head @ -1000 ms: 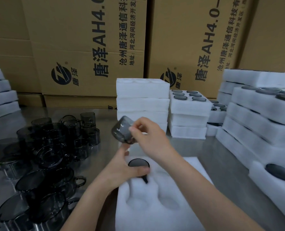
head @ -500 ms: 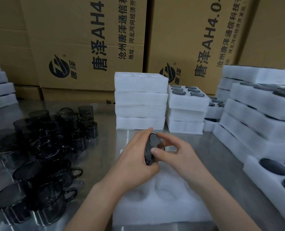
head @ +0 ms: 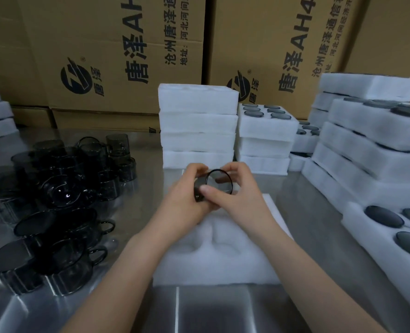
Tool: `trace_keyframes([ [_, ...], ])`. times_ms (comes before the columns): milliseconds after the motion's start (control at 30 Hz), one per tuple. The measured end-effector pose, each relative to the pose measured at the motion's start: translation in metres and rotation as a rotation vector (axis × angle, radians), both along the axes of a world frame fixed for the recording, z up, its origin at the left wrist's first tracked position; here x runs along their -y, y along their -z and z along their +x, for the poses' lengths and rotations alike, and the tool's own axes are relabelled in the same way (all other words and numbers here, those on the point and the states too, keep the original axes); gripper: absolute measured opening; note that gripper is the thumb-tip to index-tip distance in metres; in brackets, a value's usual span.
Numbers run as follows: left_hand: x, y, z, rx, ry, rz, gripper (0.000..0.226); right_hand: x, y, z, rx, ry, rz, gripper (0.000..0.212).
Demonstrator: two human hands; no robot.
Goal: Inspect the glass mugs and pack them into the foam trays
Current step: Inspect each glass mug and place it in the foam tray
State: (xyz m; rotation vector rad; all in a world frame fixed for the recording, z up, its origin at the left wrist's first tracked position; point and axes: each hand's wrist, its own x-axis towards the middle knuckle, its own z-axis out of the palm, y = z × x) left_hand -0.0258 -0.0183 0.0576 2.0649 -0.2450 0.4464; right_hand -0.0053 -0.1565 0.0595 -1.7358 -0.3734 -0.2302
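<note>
Tall brown cardboard boxes (head: 103,44) stand as a wall along the far side, printed with black Chinese lettering and a round logo (head: 75,78). The desk (head: 223,308) is shiny steel and dimly lit, with the boxes mirrored faintly in it.

left: loose mugs (head: 55,203) crowd – right: foam stacks (head: 367,150) – between: passable

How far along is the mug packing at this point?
Done: filled trays with mugs in their pockets stand stacked at right. In hand: the left hand and right hand both hold one glass mug above the open foam tray, whose two near pockets show empty. Left: a big cluster of loose mugs on the table at left, plus the unfilled top tray of the middle stack.
</note>
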Motion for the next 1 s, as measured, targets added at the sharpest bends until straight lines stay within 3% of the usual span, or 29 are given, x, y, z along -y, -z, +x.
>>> trace_keyframes([
  [167,-0.005,-0.004,0.002,0.054,-0.036,-0.048,0.054,0.0,-0.002,0.007,0.052,-0.134,0.025,0.048],
  [367,0.006,-0.005,-0.005,0.111,0.003,-0.042,0.07,-0.002,-0.003,0.005,0.017,-0.062,0.141,0.036],
  [667,-0.003,-0.007,-0.004,0.095,0.027,-0.067,0.069,-0.003,-0.009,0.007,-0.11,-0.051,0.326,0.023],
  [833,-0.014,-0.009,0.0,0.089,0.006,-0.157,0.071,-0.001,-0.013,0.011,-0.221,-0.251,0.395,0.015],
  [1000,-0.02,-0.007,0.001,0.06,0.034,-0.285,0.07,0.006,-0.009,0.013,-0.258,-0.484,0.408,0.034],
])
